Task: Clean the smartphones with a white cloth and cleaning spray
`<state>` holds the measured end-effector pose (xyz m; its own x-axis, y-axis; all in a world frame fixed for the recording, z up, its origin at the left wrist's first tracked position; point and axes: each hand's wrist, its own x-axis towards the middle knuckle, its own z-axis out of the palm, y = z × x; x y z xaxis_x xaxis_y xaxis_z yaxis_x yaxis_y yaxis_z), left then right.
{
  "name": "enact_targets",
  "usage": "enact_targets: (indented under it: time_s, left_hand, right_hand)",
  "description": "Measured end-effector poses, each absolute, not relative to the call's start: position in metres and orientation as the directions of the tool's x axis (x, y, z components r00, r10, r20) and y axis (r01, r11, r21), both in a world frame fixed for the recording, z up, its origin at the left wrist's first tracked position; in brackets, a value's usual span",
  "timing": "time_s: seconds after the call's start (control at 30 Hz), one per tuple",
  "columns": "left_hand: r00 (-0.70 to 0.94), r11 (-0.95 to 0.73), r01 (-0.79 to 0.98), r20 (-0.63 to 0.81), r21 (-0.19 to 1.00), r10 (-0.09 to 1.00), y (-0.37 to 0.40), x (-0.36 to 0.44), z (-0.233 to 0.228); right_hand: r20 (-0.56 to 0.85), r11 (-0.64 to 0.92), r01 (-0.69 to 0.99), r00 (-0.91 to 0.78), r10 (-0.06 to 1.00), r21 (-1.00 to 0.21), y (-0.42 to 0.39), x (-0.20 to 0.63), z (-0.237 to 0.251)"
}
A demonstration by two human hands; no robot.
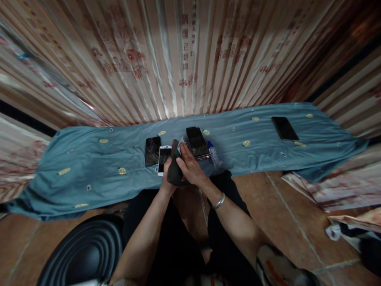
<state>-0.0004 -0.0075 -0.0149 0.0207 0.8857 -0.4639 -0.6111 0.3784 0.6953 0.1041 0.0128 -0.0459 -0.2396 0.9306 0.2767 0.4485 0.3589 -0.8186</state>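
Note:
My left hand is closed around the lower part of a dark phone, held tilted above the near edge of the cloth. My right hand presses against the phone's upper right side, fingers together, with a small white wipe under the fingertips. Just left of the held phone lies a white phone, partly covered by my left hand. Beside that is a black phone with a glossy face. Past my right fingers, another dark phone rests on what looks like a stack.
A small clear bottle with a blue cap lies right of the stack. Farther right is another black phone. Blue patterned cloth covers the long surface, with pleated curtains behind. A black round ribbed object stands at lower left.

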Motion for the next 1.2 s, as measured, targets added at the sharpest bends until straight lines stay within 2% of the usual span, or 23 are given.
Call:
enact_targets:
  time_s: [0.27,0.63,0.73,0.93,1.07,1.2]
  left_hand:
    - [0.024,0.389,-0.602,-0.471,0.697,0.882,-0.007,-0.006,-0.012]
    - [0.086,0.458,-0.535,-0.493,0.71,0.865,-0.013,0.004,-0.022]
    - [0.076,0.453,-0.532,-0.493,0.715,0.866,-0.013,0.003,-0.021]
    - [0.097,0.338,-0.546,-0.343,0.767,0.934,-0.012,-0.005,-0.023]
    - [0.072,0.351,-0.559,-0.377,0.751,0.923,-0.01,-0.007,-0.022]
    - [0.027,0.353,-0.616,-0.43,0.704,0.903,-0.007,-0.01,-0.019]
  right_hand:
    - [0.197,0.265,0.431,-0.197,0.96,-0.863,0.014,0.099,-0.052]
    - [0.368,0.433,0.391,-0.231,0.9,-0.813,0.014,0.108,-0.039]
    - [0.32,0.379,0.374,-0.212,0.924,-0.847,0.016,0.108,-0.043]
    - [0.181,0.221,0.308,-0.153,0.971,-0.925,0.017,0.104,-0.05]
    - [0.11,0.158,0.327,-0.162,0.981,-0.932,0.014,0.1,-0.048]
    - [0.11,0.181,0.369,-0.206,0.972,-0.911,0.01,0.098,-0.049]
